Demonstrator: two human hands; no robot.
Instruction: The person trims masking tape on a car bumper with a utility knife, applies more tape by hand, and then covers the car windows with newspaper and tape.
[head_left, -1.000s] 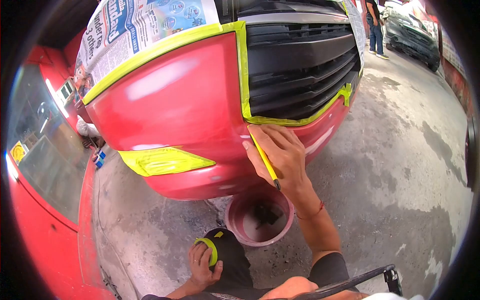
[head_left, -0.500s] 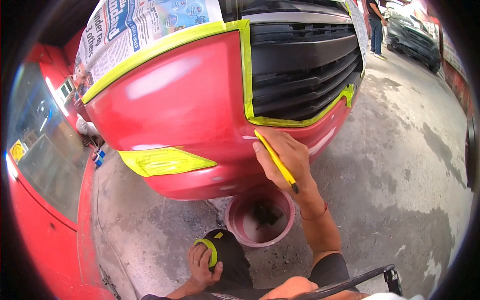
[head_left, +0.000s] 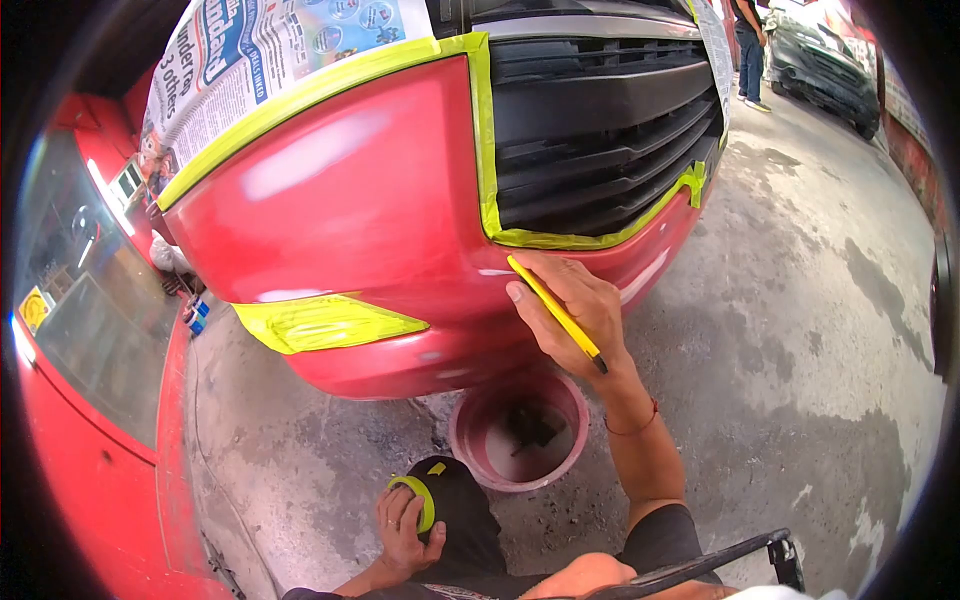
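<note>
My right hand [head_left: 585, 305] is closed round a slim yellow utility knife [head_left: 556, 312], its black end pointing down to the right. The hand rests close to the red bumper [head_left: 340, 225], just under the tape-edged lower corner of the black grille [head_left: 600, 115]. Whether a blade is out is hidden by the fingers and bumper. On my dark-clothed knee [head_left: 462, 515], my left hand [head_left: 405, 530] grips a roll of yellow-green masking tape [head_left: 424, 503]. Matching tape [head_left: 484, 140] borders the grille, and more covers a wedge-shaped area [head_left: 330, 323] lower on the bumper.
Below the bumper stands a reddish tub [head_left: 462, 445] with cloudy water and something dark inside. Newspaper [head_left: 215, 105] is taped above the bumper. At left is a red-framed glass door [head_left: 110, 330]. Another person [head_left: 750, 55] stands near a dark car [head_left: 820, 65] at far right.
The utility knife has tilted flatter in my right hand, its black end swinging up and right. The view has shifted slightly; my left hand keeps its place on the tape roll.
</note>
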